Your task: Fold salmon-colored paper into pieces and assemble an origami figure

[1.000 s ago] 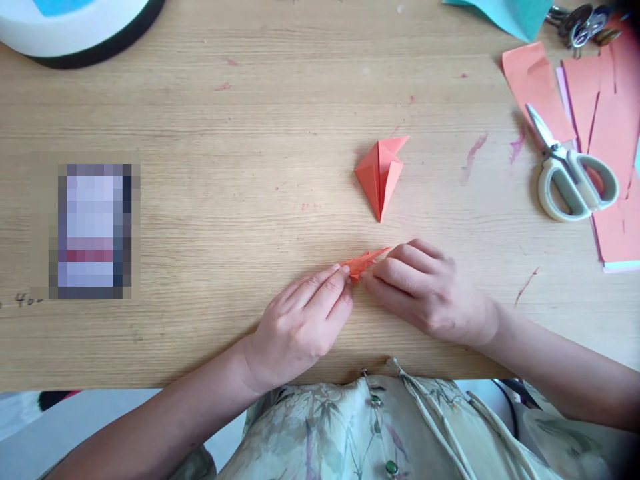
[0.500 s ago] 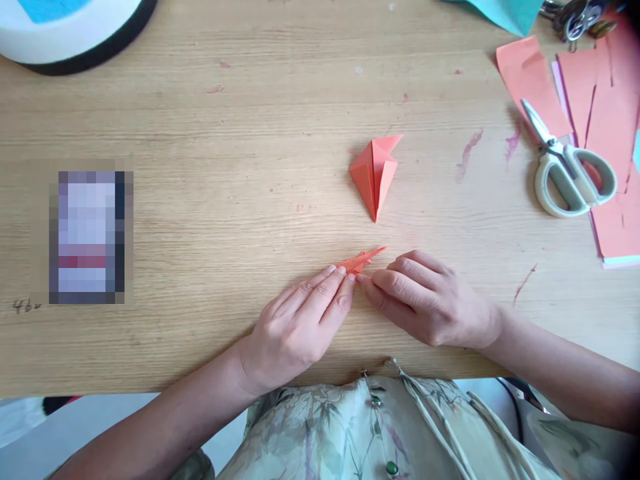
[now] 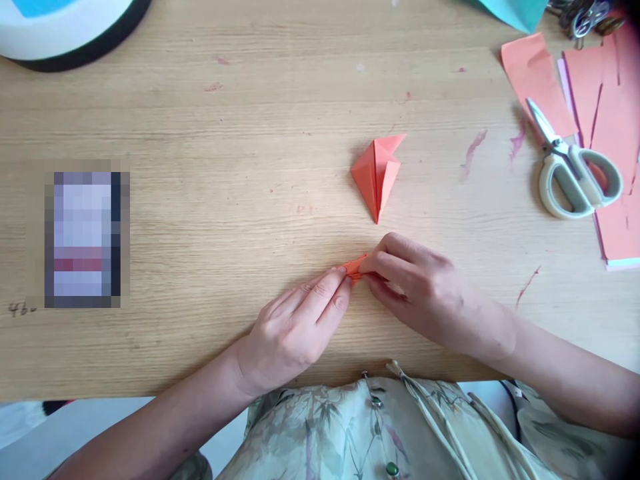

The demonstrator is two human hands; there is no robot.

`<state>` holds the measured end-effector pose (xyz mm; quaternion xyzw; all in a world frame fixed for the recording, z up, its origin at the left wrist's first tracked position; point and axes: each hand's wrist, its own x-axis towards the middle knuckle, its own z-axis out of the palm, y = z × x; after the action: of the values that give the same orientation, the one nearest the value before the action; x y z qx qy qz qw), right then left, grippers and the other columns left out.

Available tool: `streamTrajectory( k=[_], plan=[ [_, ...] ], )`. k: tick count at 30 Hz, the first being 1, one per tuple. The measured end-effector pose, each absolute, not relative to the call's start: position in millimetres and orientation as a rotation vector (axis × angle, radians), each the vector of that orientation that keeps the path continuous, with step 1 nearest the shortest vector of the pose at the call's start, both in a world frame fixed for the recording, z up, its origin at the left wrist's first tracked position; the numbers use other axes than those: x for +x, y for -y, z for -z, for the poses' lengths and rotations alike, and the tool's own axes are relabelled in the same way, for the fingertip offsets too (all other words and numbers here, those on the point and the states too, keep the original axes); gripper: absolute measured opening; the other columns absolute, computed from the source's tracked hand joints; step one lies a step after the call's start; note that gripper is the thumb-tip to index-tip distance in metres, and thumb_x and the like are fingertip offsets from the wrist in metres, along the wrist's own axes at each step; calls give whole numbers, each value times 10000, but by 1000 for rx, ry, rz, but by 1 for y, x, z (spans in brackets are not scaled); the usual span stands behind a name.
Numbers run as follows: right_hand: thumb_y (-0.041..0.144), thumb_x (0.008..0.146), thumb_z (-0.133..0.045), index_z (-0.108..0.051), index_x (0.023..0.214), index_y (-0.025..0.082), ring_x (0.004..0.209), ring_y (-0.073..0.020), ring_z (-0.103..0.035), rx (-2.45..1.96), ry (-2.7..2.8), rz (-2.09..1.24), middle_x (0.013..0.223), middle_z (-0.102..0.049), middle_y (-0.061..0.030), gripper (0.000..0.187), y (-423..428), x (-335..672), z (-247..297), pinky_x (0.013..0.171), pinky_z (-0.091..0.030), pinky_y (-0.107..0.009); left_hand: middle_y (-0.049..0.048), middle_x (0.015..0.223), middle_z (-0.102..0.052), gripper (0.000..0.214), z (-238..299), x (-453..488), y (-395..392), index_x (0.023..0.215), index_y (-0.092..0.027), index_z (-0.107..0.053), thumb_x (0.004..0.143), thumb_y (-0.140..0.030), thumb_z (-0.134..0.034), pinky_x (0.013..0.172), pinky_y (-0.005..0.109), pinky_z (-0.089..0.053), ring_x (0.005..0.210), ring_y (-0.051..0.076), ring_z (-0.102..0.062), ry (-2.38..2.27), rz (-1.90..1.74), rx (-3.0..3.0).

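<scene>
A small, narrow piece of folded orange paper (image 3: 355, 267) is between my two hands near the table's front edge. My left hand (image 3: 303, 320) pinches its left end, fingertips pressed together on the paper. From the other side, my right hand (image 3: 417, 287) has its thumb and forefinger closed on the right end, hiding the tip there. Just beyond my hands lies a second folded orange paper piece (image 3: 376, 179), kite-shaped with a point bent out to the right; neither hand touches it.
Scissors (image 3: 575, 160) with pale grey handles lie at the right, partly over orange paper sheets (image 3: 623, 227). Metal clips (image 3: 583, 19) and a teal paper (image 3: 520, 12) are at the upper right. A blurred-out rectangular object (image 3: 85, 233) lies left; a round white object (image 3: 75, 30) stands upper left.
My right hand has moved up and over the folded paper's right tip, which was showing before. My left hand keeps its hold in nearly the same place.
</scene>
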<state>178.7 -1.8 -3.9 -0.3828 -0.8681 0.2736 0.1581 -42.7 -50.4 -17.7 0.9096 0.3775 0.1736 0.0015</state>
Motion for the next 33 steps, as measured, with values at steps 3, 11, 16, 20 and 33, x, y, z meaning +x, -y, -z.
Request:
streamTrajectory(
  k=[3, 11, 16, 20, 33],
  plan=[
    [68, 962, -487, -622, 871, 163, 677, -145, -514, -1130, 2457, -788, 814, -549, -38, 189, 2, 177, 5, 615, -443, -277, 132, 1280, -722, 305, 19, -44, 51, 1276, -59, -647, 1016, -95, -492, 977, 287, -594, 1092, 202, -738, -1151, -524, 2874],
    [97, 980, -488, -649, 930, 171, 717, -160, -550, -1135, 2444, -804, 844, -572, -52, 184, 4, 178, 5, 655, -470, -291, 162, 1282, -716, 301, 18, -46, 50, 1253, -25, -657, 999, -67, -500, 997, 318, -593, 1149, 243, -716, -1077, -471, 2922],
    [97, 964, -506, -643, 889, 180, 682, -145, -534, -1166, 2420, -832, 813, -549, -35, 177, 1, 175, 6, 620, -455, -272, 165, 1297, -707, 288, 18, -48, 50, 1259, -42, -641, 1002, -91, -519, 1009, 325, -589, 1173, 236, -704, -1096, -509, 2856],
    [86, 956, -520, -652, 907, 183, 678, -141, -529, -1164, 2396, -863, 811, -557, -33, 171, -1, 175, 7, 616, -446, -266, 173, 1299, -703, 285, 20, -50, 49, 1257, -39, -637, 995, -96, -540, 1002, 336, -595, 1172, 242, -703, -1068, -544, 2829],
    [73, 981, -477, -619, 843, 153, 718, -170, -513, -1068, 2521, -680, 836, -549, -64, 213, 10, 177, 8, 652, -462, -304, 155, 1229, -742, 290, 16, -44, 45, 1232, -5, -667, 989, -59, -518, 942, 316, -633, 1122, 250, -727, -1044, -516, 2930]
  ],
)
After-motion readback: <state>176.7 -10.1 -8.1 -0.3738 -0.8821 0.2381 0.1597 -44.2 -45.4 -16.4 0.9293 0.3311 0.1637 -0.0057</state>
